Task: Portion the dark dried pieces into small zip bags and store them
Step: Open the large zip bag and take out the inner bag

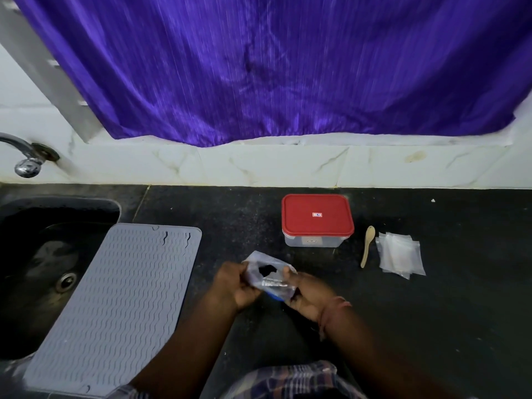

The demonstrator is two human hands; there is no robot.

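Held above the dark desk [431, 326], near its front edge: a clear zip bag [269, 273] with dark dried pieces [266, 271] inside; likely light, thin and slippery, easy to crumple, so better taken at the two side edges near the zip strip; left hand [234, 285] pinching the left edge, right hand [306, 295] pinching the right edge, forearms meeting toward the middle, wrists slightly raised; well apart behind, a red-lidded box [317, 218], a wooden spoon [368, 246] and a pile of empty bags [400, 254]
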